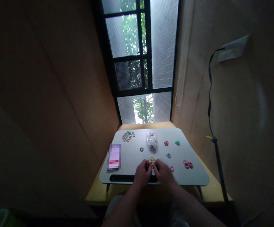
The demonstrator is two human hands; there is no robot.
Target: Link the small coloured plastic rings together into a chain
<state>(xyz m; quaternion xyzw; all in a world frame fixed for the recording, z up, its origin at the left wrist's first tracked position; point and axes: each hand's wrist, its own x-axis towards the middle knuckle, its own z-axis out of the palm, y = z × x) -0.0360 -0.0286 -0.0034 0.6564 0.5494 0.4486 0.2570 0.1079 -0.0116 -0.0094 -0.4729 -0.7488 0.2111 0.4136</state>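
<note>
My left hand (143, 171) and my right hand (162, 171) meet at the near middle of the white table. Their fingertips are pinched together around what looks like a small reddish hair tie, mostly hidden by the fingers. Just beyond the fingertips lie yellow hair ties (152, 159). A pink hair tie (171, 169) rests close to my right hand, and blue ones (168, 155) lie a little farther off. Purple hair ties (153, 149) sit by a clear plastic jar (152, 138), with a dark one (141, 149) to their left.
The white folding table (129, 160) stands on a wooden ledge. Mixed hair ties (128, 136) lie at far left; red (166, 143), green (177, 143) and pink (188, 164) groups are on the right. A phone (114, 156) lies left. A cable (209, 94) hangs along the right wall.
</note>
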